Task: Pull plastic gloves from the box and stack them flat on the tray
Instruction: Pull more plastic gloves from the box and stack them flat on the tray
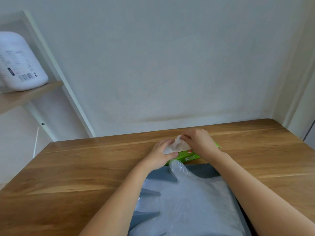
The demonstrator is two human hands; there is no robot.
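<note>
Between the fingertips of both hands, seen from the head view, a crumpled white glove [177,144] pokes up out of the green box [188,157]. The right hand [199,140] comes over the box from the right, and its thumb and forefinger are pressed together on the glove's top, pinching it; its other fingers are curled in behind. The left hand [161,155] holds the box's left end, with its thumb lying along the near edge and its fingers bent over the top, their tips touching the glove's left side. The box lies across the table [85,167], directly under both hands. Just nearer than the left thumb starts a grey tray [202,169], its far edge beside the box. A stack [190,201] of clear gloves lies flat on the tray between the two forearms, one plastic thumb reaching up to just below the left thumb. Far off to the left of the fingers, a white bottle [20,62] stands on a wooden shelf [30,96]
</note>
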